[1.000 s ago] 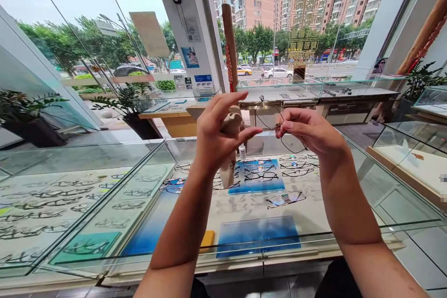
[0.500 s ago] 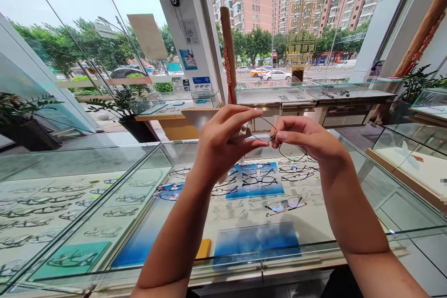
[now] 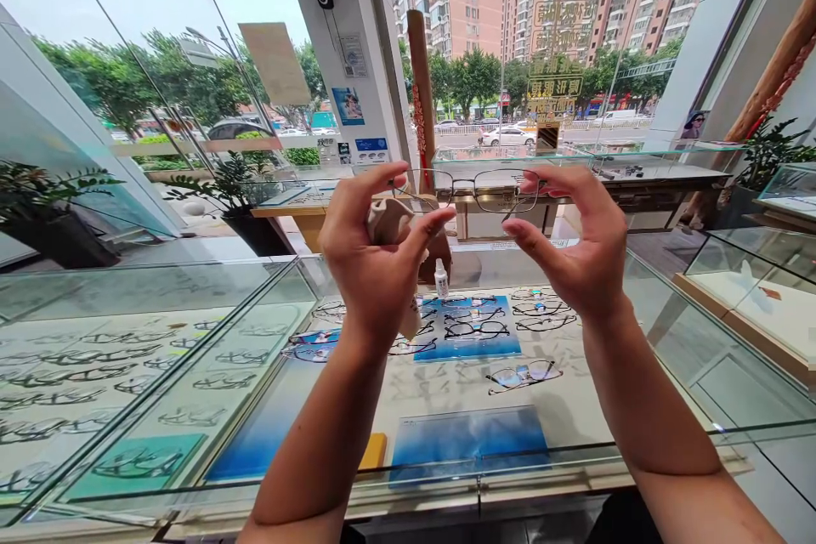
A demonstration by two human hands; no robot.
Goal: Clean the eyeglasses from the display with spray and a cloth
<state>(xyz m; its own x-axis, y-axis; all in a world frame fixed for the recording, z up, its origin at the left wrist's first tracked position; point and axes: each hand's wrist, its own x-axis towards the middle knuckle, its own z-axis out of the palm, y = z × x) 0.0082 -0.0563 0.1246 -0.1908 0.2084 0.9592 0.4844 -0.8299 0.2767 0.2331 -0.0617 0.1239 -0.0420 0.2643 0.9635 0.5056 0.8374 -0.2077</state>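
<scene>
A pair of thin dark-rimmed eyeglasses [image 3: 497, 190] is held up level in front of me, between both hands. My left hand [image 3: 363, 255] grips its left end, thumb and forefinger at the lens edge. A beige cloth [image 3: 388, 223] is bunched in that palm, and a part of it hangs below the wrist. At the other end, my right hand [image 3: 583, 242] has its fingers at the hinge, the thumb just under the right lens. Below lies a glass display counter [image 3: 439, 452] with several frames inside, among them a dark pair [image 3: 526, 374] at the front.
A small white spray bottle [image 3: 441, 280] stands on the far part of the counter, beside a brown chair or stool [image 3: 439, 248] behind it. More glass cases are left and right. Potted plants [image 3: 233, 204], a wooden post [image 3: 421, 85] and large windows lie beyond.
The eyeglasses have turned from a slanted, edge-on pose to level, with both lenses facing me. My hands have moved apart, the left one leftward, and the right hand's fingers have opened wider.
</scene>
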